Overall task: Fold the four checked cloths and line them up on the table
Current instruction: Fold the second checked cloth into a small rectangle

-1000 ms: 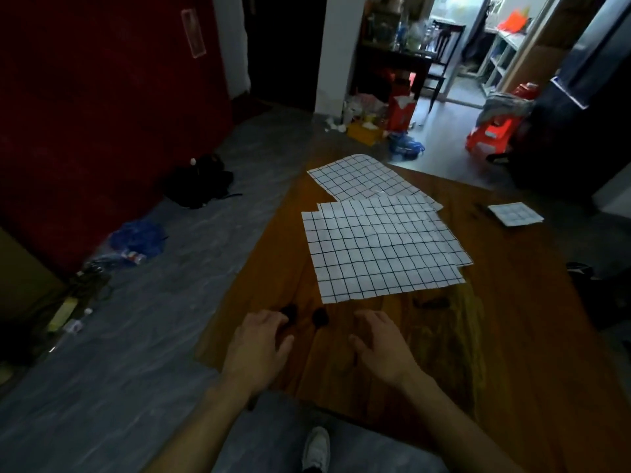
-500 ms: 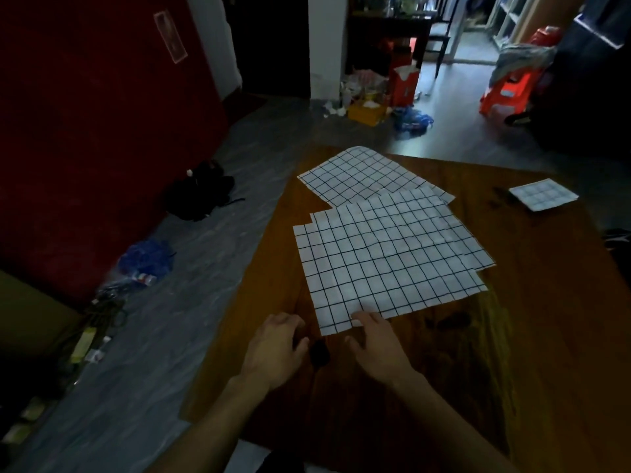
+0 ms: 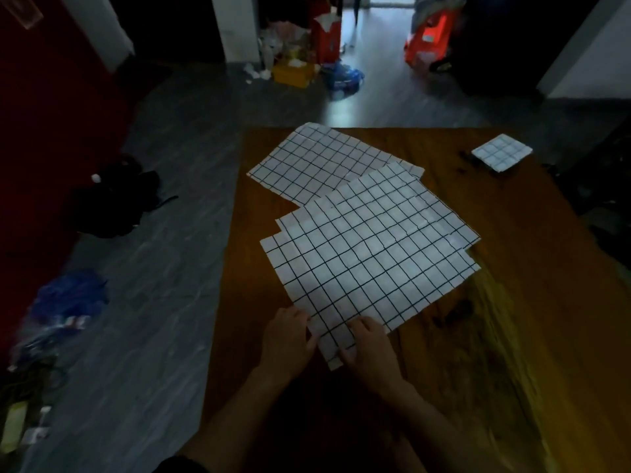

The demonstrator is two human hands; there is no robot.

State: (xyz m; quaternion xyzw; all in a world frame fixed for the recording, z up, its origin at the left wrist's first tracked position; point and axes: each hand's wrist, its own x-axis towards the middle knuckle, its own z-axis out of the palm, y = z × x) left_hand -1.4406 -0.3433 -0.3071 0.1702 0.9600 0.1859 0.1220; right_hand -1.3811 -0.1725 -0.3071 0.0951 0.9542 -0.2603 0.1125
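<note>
Both hands, left [image 3: 286, 343] & right [image 3: 370, 349], pinch the top cloth [image 3: 368, 257] at its near corner. Looks thin, limp, light; best taken by corners/edges, else it'll sag.

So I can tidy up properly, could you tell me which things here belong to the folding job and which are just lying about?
Job: top checked cloth, pinched by left hand and right hand; far checked cloth; folded cloth; table.

Lying about: black bag, blue bag, orange stool.
</note>
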